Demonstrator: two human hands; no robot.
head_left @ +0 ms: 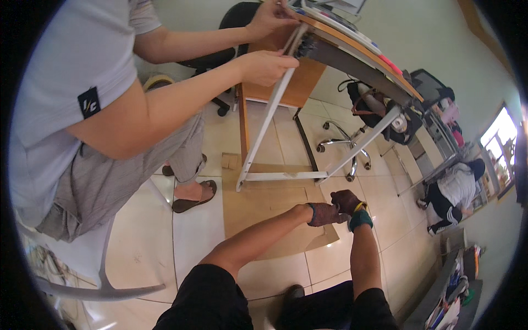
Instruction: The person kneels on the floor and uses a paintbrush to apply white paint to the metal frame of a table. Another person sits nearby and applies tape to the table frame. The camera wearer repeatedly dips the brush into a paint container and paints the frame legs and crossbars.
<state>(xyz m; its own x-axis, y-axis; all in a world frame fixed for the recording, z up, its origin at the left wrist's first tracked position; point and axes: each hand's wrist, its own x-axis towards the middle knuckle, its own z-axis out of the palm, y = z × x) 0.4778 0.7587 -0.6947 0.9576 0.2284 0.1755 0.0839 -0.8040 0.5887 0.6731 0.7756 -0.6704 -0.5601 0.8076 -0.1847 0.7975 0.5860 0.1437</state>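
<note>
You stood over pale glossy floor tiles [137, 220], a flattened cardboard sheet [269, 209] lay on them, black swivel chair [231, 33] behind, bright window [500, 137] at right, light green wall [429, 38].

The gloves [330, 212] are hiding both hands' fingers, so their grip is staying unclear. The table [352, 44] top is running off the upper edge.
</note>
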